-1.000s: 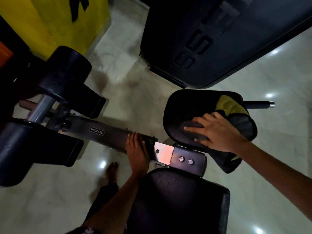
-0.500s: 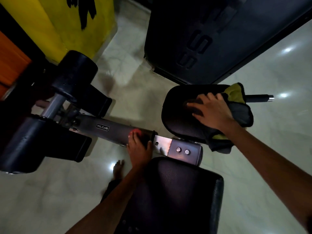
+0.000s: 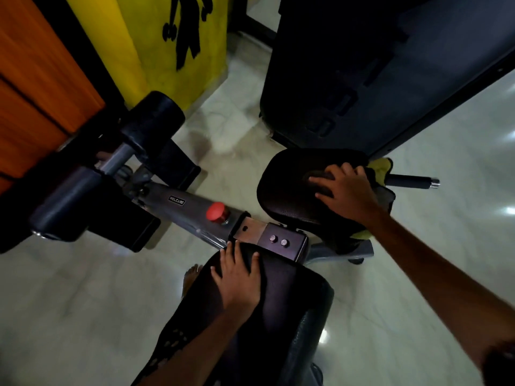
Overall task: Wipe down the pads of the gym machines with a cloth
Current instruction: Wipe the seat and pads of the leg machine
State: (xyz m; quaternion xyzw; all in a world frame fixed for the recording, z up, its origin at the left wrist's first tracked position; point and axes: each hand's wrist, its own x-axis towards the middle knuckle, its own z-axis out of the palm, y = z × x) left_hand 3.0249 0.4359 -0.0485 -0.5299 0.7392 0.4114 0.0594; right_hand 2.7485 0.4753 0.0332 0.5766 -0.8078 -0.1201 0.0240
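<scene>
Right hand (image 3: pixel 348 195) is flat on the cloth (image 3: pixel 386 188), fingers spread and straight, pressing it down onto the round black pad (image 3: pixel 289 188), and that pad is our landmark. The cloth is dark with yellow-green edges, bunched under the palm, spilling off the pad's far-right rim and showing again just below the wrist. Left hand (image 3: pixel 238 277) lies open, palm down, fingers relaxed, on the larger seat pad (image 3: pixel 289 302), which sits just nearer the camera than the round pad. Between the two pads runs the grey steel frame bar (image 3: pixel 192 207), with two bolts on its bracket (image 3: pixel 278 242) right by the left fingertips. Left of the round pad, on that bar, a red knob (image 3: pixel 215 211) stands up. Further left, two black roller pads (image 3: pixel 153 121) on a grey axle. Right of the round pad, a black handle (image 3: pixel 409 181) with a chrome tip pokes out past the cloth. Beyond the pad, a dark shroud (image 3: pixel 376 65); pale glossy floor (image 3: pixel 446 260) all around.
</scene>
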